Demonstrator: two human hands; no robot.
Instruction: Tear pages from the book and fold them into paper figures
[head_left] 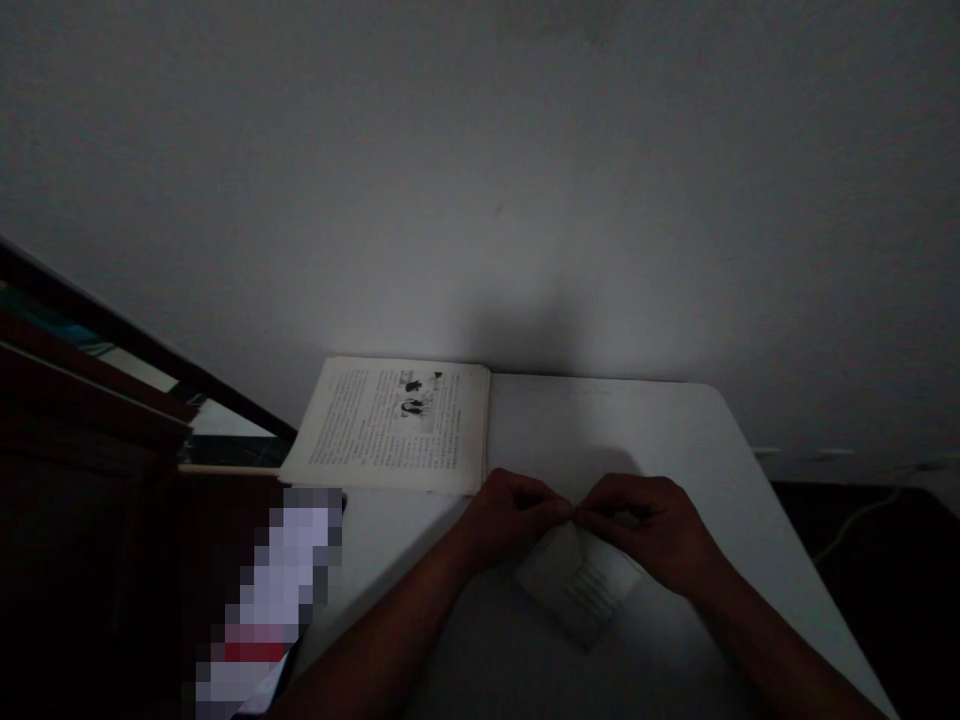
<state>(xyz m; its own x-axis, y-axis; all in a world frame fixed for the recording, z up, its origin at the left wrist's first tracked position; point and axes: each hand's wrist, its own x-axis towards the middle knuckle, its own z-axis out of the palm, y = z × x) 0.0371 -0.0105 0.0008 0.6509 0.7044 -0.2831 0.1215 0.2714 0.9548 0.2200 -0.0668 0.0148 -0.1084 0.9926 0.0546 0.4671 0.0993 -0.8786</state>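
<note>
A small folded sheet of printed paper [581, 585] is between my hands over the white table, one corner pointing toward me. My left hand [510, 515] pinches its far corner with thumb and forefinger. Meeting it there, my right hand [645, 515] pinches the same corner, the fingertips of both hands almost touching. Lines of print show faintly on the paper's right half, and a crease runs down from the pinched point. The exact fold under my fingertips is too dark to make out.
A printed page or booklet [375, 425] with a small picture lies at the table's back left, against the grey wall [480, 200]. Along the left edge is a pixelated phone-like object [281, 580]. The white table [615, 420] has a dark gap at its right, where a cable [855, 515] runs.
</note>
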